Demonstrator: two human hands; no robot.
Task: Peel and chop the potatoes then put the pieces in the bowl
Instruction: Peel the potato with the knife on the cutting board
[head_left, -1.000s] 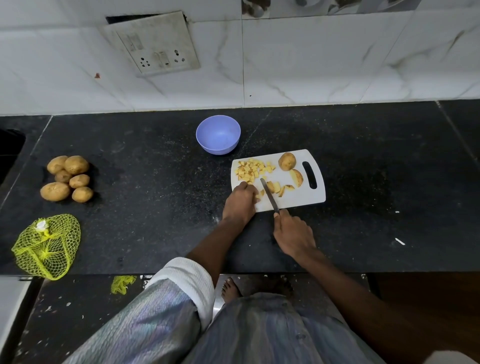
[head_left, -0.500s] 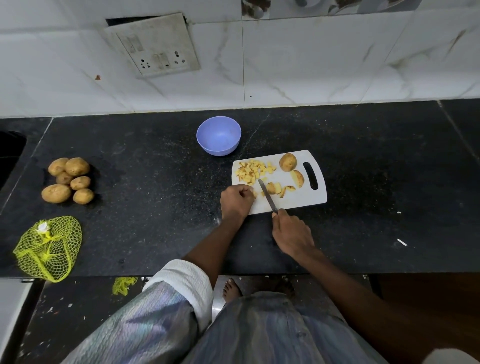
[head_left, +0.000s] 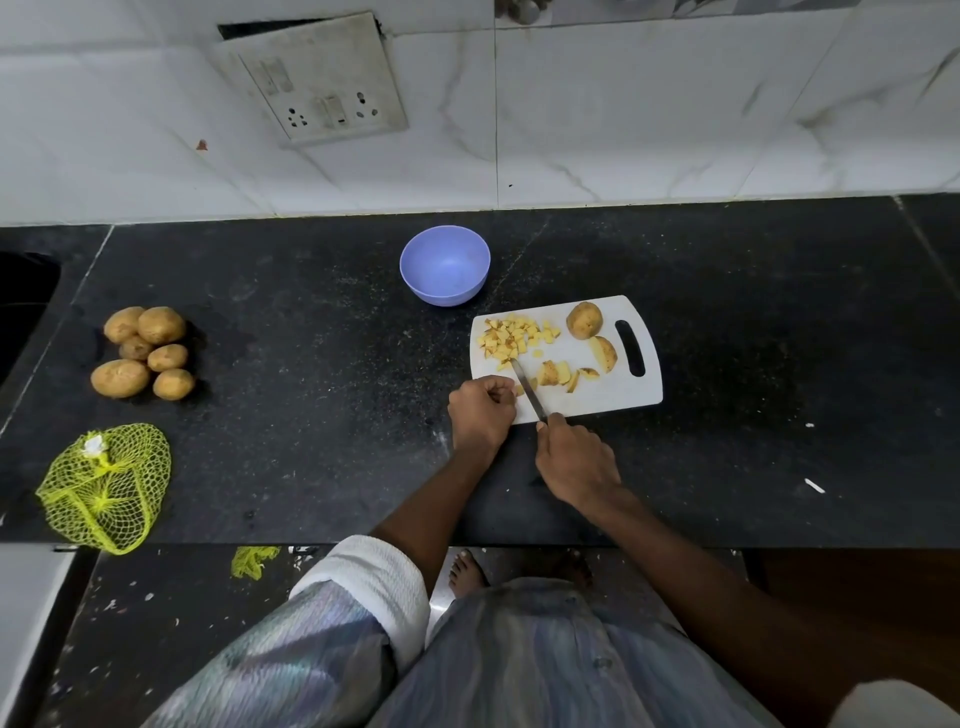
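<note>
The black counter carries everything, and chopping is the step in hand. At about 3 o'clock from the counter's middle lies the white cutting board; the lilac bowl stands just off its 10 o'clock corner and looks unfilled, so no pieces have gone in yet. Far out at 9 o'clock sits a heap of whole potatoes, skins on, with a yellow net bag at their 6 o'clock.

On the board, a whole potato and a half potato wait at 1 o'clock, slices lie in the centre, and diced pieces are piled at 10 o'clock.

The right hand is wrapped round the handle of a knife, blade angled toward 11 o'clock. The left hand is curled at the board's 7 o'clock corner, apparently pinching a small piece just beside the blade.

Next, I judge, the blade must come down clear of those curled fingertips, and the dice then want scooping into the bowl.

No brand or readable writing shows; the wall switch plate bears no legible marks
</note>
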